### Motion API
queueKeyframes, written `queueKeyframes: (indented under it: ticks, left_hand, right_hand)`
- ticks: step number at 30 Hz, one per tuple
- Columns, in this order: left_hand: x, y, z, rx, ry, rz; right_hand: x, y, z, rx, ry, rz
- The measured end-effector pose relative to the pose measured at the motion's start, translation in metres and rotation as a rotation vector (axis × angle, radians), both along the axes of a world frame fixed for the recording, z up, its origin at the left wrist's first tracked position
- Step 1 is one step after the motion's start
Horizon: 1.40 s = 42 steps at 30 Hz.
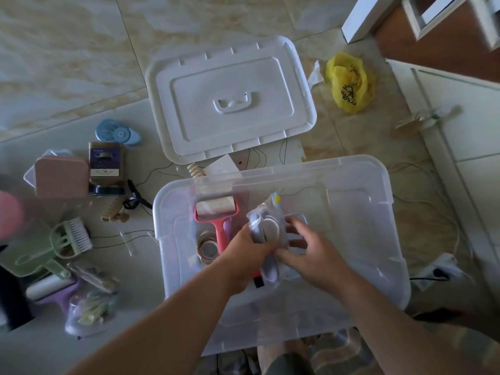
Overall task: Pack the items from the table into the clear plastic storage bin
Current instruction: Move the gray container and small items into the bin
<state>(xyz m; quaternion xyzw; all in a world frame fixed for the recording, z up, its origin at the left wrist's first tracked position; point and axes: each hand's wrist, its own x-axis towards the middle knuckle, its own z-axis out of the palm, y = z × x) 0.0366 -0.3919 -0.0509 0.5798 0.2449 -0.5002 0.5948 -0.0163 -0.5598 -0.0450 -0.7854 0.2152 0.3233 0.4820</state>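
Both hands' fingers grip crinkly clear packet (266, 234) over translucent rectangular bin (378, 239); red roller (217, 220) inside.

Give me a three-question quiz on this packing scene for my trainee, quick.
1. True or false: the white lid is fitted on the clear bin.
2. Which already lies inside the bin: A) pink lint roller B) green dustpan C) yellow bag?
3. What do the left hand and right hand hold over the bin?

Key: 1 false; 2 A; 3 a clear packet of small items.
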Motion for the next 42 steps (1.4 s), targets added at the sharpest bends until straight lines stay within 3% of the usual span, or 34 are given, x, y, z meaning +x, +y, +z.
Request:
queueKeyframes:
  ticks: [5,8,10,12,13,18,23,30,33,35,37,39,40,42]
  left_hand:
    - [-0.013,-0.026,0.005,-0.178,0.188,0.044]
    - [-0.014,-0.036,0.009,-0.174,0.143,-0.035]
    - [-0.016,-0.036,0.002,0.026,-0.161,-0.483]
    - [-0.025,-0.03,-0.011,0.294,-0.629,-1.026]
    - [-0.03,-0.028,-0.018,0.344,-0.771,-1.181]
    - [-0.052,-0.033,-0.047,0.342,-0.912,-1.581]
    - [-0.048,-0.026,-0.05,0.367,-0.995,-1.808]
    - [-0.044,-0.021,-0.04,0.379,-1.028,-1.934]
    - [-0.042,-0.026,-0.041,0.357,-1.024,-1.992]
    - [-0.041,-0.025,-0.041,0.327,-1.065,-1.974]
    - [-0.038,-0.021,-0.038,0.293,-1.111,-1.891]
    - [-0.03,-0.013,-0.03,0.27,-1.103,-1.74]
    - [-0.024,-0.008,-0.025,0.259,-1.09,-1.632]
    - [-0.001,0.008,-0.01,0.216,-1.116,-1.364]
  right_hand:
    - [0.002,-0.002,0.022,-0.122,-0.105,0.051]
    - [0.001,-0.016,0.01,-0.213,-0.159,0.017]
    - [-0.004,-0.034,-0.011,-0.353,-0.129,-0.056]
    - [-0.01,-0.049,-0.033,-0.483,-0.083,-0.132]
    - [-0.014,-0.054,-0.045,-0.527,-0.06,-0.136]
    - [-0.014,-0.056,-0.084,-0.625,0.047,-0.101]
    - [-0.013,-0.055,-0.095,-0.65,0.057,-0.071]
    - [-0.014,-0.056,-0.091,-0.614,0.123,0.024]
    - [-0.024,-0.05,-0.089,-0.637,-0.041,-0.065]
    - [-0.038,-0.048,-0.093,-0.723,-0.111,0.039]
    - [-0.045,-0.049,-0.096,-0.742,0.031,0.177]
    - [-0.037,-0.045,-0.09,-0.63,0.213,0.225]
    - [-0.028,-0.042,-0.08,-0.614,0.212,0.23]
    - [-0.003,-0.036,-0.05,-0.688,0.018,0.207]
